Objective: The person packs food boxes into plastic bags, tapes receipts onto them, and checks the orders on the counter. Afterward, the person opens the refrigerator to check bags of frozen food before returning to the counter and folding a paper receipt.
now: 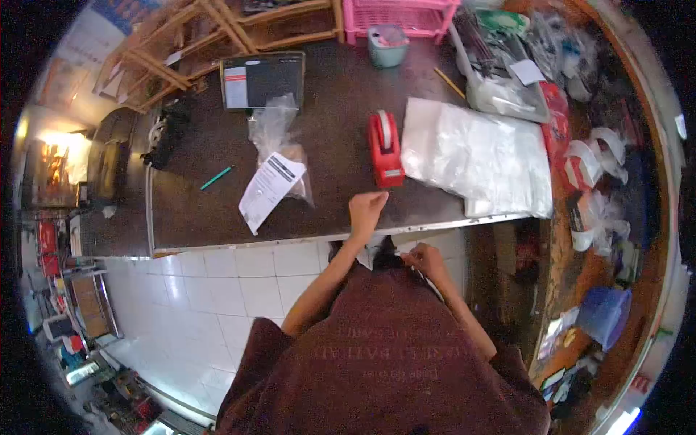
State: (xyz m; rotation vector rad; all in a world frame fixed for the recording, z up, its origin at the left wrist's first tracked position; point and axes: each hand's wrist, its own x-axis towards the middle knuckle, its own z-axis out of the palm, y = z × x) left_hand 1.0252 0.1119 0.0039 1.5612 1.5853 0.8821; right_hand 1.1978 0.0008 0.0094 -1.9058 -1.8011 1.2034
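My left hand [367, 212] is at the front edge of the dark table [333, 145], its fingers curled together; what they hold, if anything, is too small to tell. Just beyond it stands a red tape dispenser [386, 148]. My right hand [426, 262] is below the table edge, close to my shirt, with its fingers bent inward and nothing clearly visible in them. Left of the dispenser lies a clear plastic bag [275, 123] with a brownish item inside and a printed white paper [270, 187] over it. A stack of clear plastic bags [482, 156] lies to the right.
A teal pen [217, 177] lies at the left. Behind are a black tablet-like device [274, 83], a grey-green cup [388, 46], a pink rack [399, 18] and a pencil [449, 83]. A grey tray [507, 101] of packaging sits back right; a blue bin [605, 315] is at the far right.
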